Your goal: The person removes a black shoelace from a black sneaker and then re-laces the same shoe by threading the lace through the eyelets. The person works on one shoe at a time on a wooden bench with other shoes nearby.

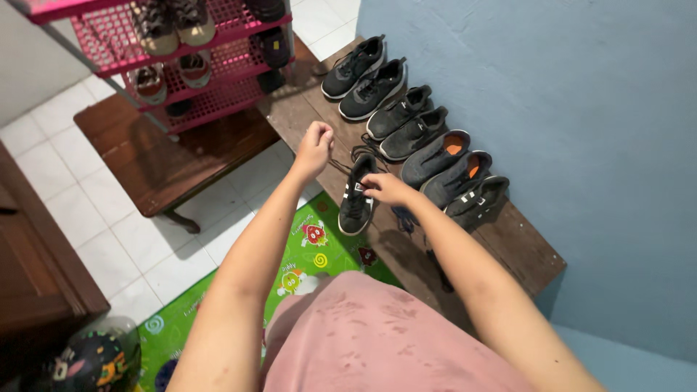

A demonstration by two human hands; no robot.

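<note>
Hidden: lace (338,166) ends in my fists | shoe (357,194) under my right hand (387,188), which pinches it; left hand (314,146) closed on lace, raised beside it

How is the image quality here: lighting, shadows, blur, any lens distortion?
Head view: soft, even indoor light, no harsh glare; faint shadows fall under the shoes on the wooden bench. The left hand, right hand and black shoe are sharp. Wide-angle stretch bends the forearms and the pink rack near the edges.
</note>
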